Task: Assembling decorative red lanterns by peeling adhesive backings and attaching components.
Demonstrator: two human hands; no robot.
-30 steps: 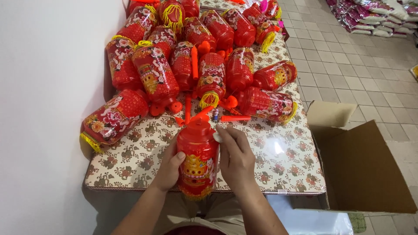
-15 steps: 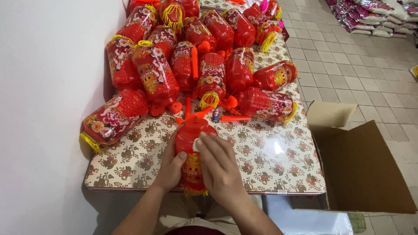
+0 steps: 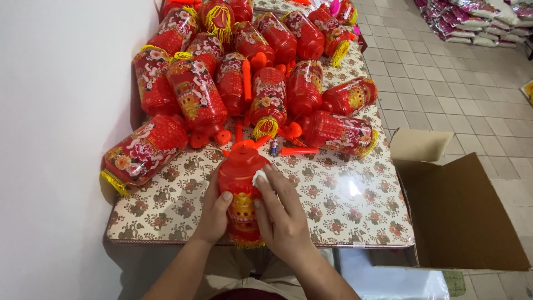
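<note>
Though its face is half hidden, red lantern (image 3: 242, 191) in both hands' grasp: left hand (image 3: 214, 214), right hand (image 3: 283, 214).

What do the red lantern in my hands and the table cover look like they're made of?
The lantern looks like glossy, thin red plastic: it shines and its printed wall seems slightly see-through. The table cover appears to be smooth, floral-printed vinyl or oilcloth, judging by the bright glare spot; I can't be sure.
</note>
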